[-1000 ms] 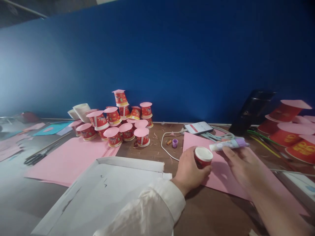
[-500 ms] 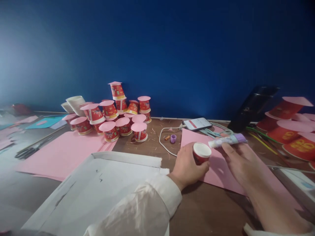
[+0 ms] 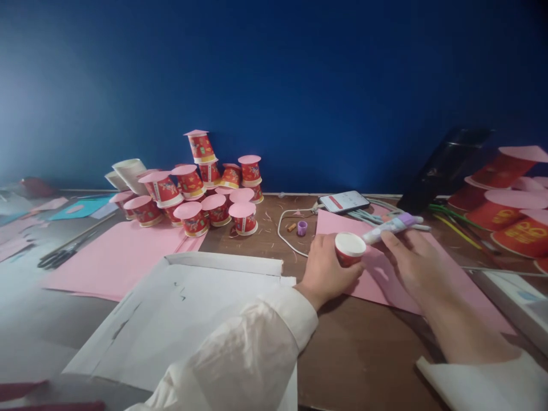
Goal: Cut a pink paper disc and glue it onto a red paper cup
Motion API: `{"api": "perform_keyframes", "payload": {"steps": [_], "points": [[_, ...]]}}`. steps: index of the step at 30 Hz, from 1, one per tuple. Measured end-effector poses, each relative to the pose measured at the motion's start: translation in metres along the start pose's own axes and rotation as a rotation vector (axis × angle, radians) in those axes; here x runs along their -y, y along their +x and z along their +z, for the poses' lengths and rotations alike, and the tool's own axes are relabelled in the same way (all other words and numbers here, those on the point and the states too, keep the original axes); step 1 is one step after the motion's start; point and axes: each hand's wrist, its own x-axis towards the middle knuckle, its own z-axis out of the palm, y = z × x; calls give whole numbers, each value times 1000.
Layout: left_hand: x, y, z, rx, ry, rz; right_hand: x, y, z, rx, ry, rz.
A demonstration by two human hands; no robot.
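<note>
My left hand (image 3: 329,265) is wrapped round a red paper cup (image 3: 350,249), its white round end facing up. In my right hand (image 3: 413,260) is a glue stick (image 3: 391,226) with a pale patterned body and a purple end, gripped between thumb and fingers. The glue stick's pale tip is close to the cup's right rim; I cannot tell whether they touch. Beneath both hands lies a pink paper sheet (image 3: 385,285). A small purple cap (image 3: 302,228) stands on the brown table, beyond my left hand.
Stacked red cups with pink paper discs (image 3: 196,218) stand at the back left, near white cups (image 3: 129,174). A phone (image 3: 343,201) with cables lies behind my hands. A black bottle (image 3: 445,168) leans at the right, near more red cups (image 3: 520,228). A white box lid (image 3: 188,319) lies left.
The view has tipped slightly, so the table things sit higher in the picture. The glue stick is tilted a little more, its tip still by the cup. Both hands keep their hold.
</note>
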Motion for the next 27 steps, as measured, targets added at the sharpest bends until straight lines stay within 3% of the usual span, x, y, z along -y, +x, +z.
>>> {"api": "perform_keyframes", "payload": {"steps": [5,11,17,23,27], "points": [[1,0,0,-19,-95,-29,1,2,4,21,302,115],[0,0,-2,53,-162,-27,1,0,2,30,206,140],[0,1,-3,62,-163,-14,7,-2,-1,-11,-101,87],[3,1,-1,20,-38,45,1,1,1,-16,236,121],[5,1,-1,27,-4,30,2,1,0,33,229,126]]}}
